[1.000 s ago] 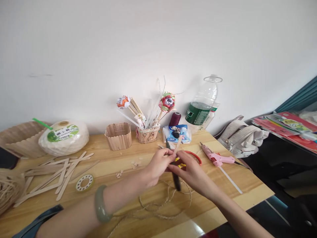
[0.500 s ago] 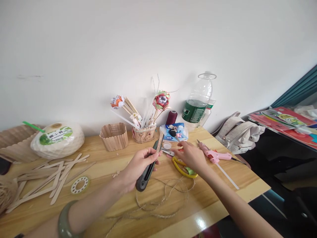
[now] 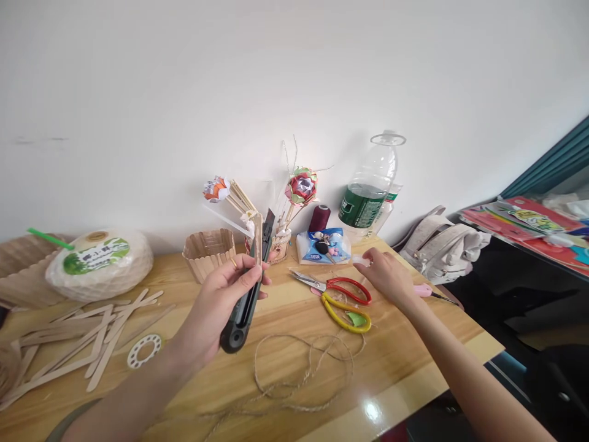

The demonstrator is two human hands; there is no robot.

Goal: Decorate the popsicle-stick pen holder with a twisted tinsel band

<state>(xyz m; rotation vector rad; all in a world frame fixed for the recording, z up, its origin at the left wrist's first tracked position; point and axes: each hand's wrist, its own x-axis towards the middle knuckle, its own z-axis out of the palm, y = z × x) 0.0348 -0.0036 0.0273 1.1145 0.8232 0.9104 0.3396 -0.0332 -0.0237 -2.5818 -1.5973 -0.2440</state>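
My left hand (image 3: 216,307) grips a dark utility knife (image 3: 243,307) together with a wooden craft stick (image 3: 257,236), both pointing up above the table. My right hand (image 3: 389,279) reaches to the right over the pink glue gun (image 3: 426,293), its fingertips pinching a small white piece (image 3: 361,260). Red and yellow scissors (image 3: 343,294) lie on the wooden table (image 3: 294,319) between my hands. A loose loop of twine (image 3: 299,368) lies in front of them.
Wooden sticks (image 3: 87,337) and a white tape ring (image 3: 144,350) lie at the left. At the back stand a stick box (image 3: 207,252), a basket of paper flowers (image 3: 278,242), a thread spool (image 3: 318,218), a tissue pack (image 3: 322,245) and a plastic bottle (image 3: 370,190). A bag (image 3: 442,242) sits right.
My left hand took the knife and stick alone and lifted them upright. My right hand let go, moved right past the scissors and now reaches over the glue gun.
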